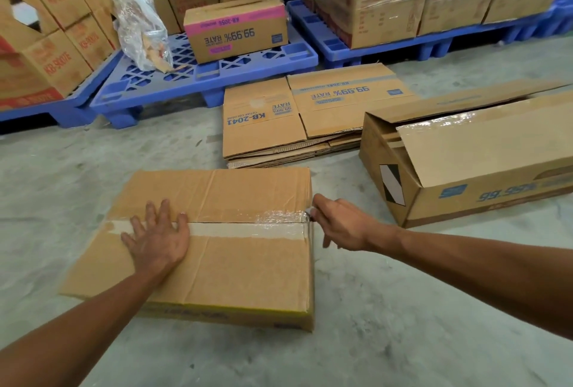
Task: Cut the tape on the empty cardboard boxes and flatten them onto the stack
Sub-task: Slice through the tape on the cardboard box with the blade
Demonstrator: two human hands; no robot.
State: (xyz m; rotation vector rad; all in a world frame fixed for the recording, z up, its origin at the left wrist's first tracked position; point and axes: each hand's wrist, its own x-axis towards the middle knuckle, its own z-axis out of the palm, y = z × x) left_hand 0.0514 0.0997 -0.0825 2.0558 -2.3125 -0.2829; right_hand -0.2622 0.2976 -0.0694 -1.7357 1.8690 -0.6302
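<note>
Single head-worn wide-angle view, looking forward and down, close over a taped box (223, 265) on the concrete floor (403, 334); blue pallets (217, 76) beyond

Left hand (158, 241) – flat on box (235, 265)

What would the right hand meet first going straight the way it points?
The right hand likely meets the tape at the box seam's right end; farther along lies the left hand, flat on the seam.

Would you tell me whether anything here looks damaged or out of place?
A stacked carton at far left has a hole torn in its side; crumpled plastic wrap lies loose on the blue pallet.
</note>
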